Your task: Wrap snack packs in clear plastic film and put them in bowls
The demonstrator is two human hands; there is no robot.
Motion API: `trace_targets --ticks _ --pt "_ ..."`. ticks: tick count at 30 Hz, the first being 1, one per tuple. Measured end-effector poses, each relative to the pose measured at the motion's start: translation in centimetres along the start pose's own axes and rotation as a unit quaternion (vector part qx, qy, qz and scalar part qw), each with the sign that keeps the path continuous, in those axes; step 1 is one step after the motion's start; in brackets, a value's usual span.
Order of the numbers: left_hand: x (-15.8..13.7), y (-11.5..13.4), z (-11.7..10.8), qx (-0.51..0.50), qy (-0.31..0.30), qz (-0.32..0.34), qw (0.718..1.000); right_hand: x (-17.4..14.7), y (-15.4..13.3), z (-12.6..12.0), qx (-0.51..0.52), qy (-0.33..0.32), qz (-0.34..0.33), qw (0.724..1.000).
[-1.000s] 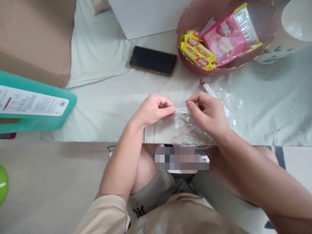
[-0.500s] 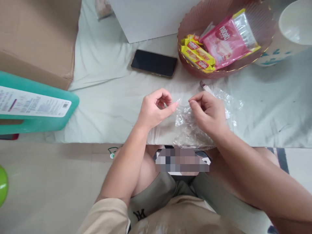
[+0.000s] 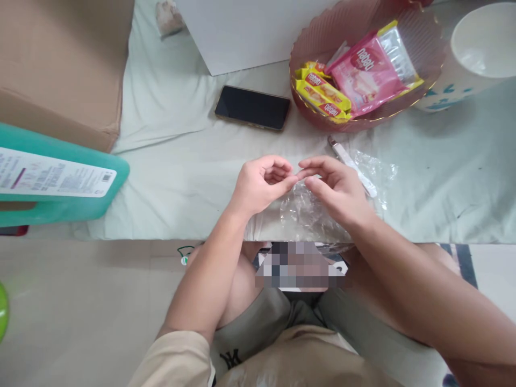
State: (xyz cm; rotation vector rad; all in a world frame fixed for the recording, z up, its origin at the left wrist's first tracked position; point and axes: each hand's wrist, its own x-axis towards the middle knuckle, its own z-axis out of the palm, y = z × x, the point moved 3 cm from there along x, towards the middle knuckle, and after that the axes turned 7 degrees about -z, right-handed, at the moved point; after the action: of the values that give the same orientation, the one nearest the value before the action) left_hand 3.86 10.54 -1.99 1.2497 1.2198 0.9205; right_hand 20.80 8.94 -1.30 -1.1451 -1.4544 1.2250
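Note:
My left hand (image 3: 268, 183) is held above the cloth with its fingers curled and its thumb close to the fingertips. Whatever lies at those tips is too small or hidden to make out. My right hand (image 3: 336, 188) meets the left fingertips, its fingers stretched forward and its thumb apart from them. Beneath and between both hands lies crumpled clear plastic wrap (image 3: 300, 209), partly covered by the right hand. Just beyond the right hand, a slim white tool (image 3: 350, 161) with a dark metal end rests on more of the plastic.
Farther back are a black phone (image 3: 253, 107) and a pink bowl (image 3: 300, 54) with snack packs (image 3: 365, 75). A white cup (image 3: 455, 70) stands at the right. At the left are a cardboard box (image 3: 60, 70) and a green container (image 3: 119, 169). The cloth-covered edge (image 3: 133, 236) runs in front.
My hands have come together, and the right fingers have stretched out towards the left fingertips. A small clear piece seen at my left thumb is now out of sight. More of the white tool shows.

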Motion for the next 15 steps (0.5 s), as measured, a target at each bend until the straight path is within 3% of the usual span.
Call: trace_targets --ticks 7,15 --pt "-0.07 0.02 0.14 0.011 -0.015 0.013 1.0 0.32 -0.2 0.0 -0.005 0.008 0.013 1.0" --pt "-0.21 0.21 0.53 0.065 0.027 0.1 0.993 0.47 -0.06 0.26 -0.037 0.022 0.02 0.999"
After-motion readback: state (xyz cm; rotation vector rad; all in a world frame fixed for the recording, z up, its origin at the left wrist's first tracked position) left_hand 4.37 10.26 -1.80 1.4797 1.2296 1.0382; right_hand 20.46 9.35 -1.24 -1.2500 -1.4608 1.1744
